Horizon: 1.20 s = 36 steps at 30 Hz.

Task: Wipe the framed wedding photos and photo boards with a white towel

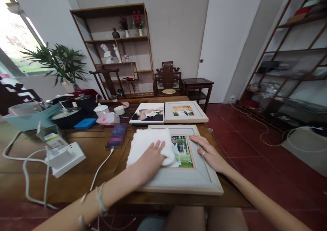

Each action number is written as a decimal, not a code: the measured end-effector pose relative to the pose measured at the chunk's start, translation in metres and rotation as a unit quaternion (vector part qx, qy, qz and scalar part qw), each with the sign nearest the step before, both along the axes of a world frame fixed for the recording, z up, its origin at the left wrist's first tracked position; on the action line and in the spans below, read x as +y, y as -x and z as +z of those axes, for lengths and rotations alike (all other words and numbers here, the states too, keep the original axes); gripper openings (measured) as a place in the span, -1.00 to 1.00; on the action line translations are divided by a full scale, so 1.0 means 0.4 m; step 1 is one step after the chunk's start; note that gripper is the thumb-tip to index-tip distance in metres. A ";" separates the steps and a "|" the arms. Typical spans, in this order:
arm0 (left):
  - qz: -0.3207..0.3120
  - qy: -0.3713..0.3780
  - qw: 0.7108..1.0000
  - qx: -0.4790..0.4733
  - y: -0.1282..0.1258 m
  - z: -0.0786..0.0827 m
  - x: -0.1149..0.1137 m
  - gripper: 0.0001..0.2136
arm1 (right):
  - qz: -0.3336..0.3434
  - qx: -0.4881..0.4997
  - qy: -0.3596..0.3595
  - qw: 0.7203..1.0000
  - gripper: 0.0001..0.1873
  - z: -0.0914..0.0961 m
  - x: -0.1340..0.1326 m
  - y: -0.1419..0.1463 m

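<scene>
1. Resting palm-down on the white cloth (145, 140), the left hand (150, 161) is unclenched; the cloth covers the left part of the near picture frame (184, 181).
2. Flat and loose, the right hand (211, 156) lies on that frame's right border (a ring (203, 154) shows on one finger).
3. Left of the near picture frame, a phone (116, 135) lies on the tabletop (118, 160).
4. Beyond the near picture frame, a second frame (199, 112) sits beside a white-edged picture (153, 113).
</scene>
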<state>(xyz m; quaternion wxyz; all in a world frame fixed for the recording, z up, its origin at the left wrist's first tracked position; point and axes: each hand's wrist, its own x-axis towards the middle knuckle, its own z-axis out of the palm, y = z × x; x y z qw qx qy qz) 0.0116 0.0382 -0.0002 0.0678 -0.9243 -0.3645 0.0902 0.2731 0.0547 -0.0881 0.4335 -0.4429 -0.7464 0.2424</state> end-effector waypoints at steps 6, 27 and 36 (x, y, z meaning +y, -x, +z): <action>-0.084 0.043 0.996 -0.006 0.004 0.005 -0.165 -0.73 | -0.002 -0.002 0.000 1.000 -0.47 -0.004 0.000 0.000; -0.007 -0.062 0.998 -0.025 -0.073 -0.042 0.110 -0.70 | 0.000 0.002 -0.006 1.000 -0.47 -0.004 0.001 0.001; -0.114 0.055 0.992 0.027 -0.040 0.023 -0.149 -0.69 | -0.003 0.002 -0.007 1.000 -0.47 -0.005 0.000 -0.001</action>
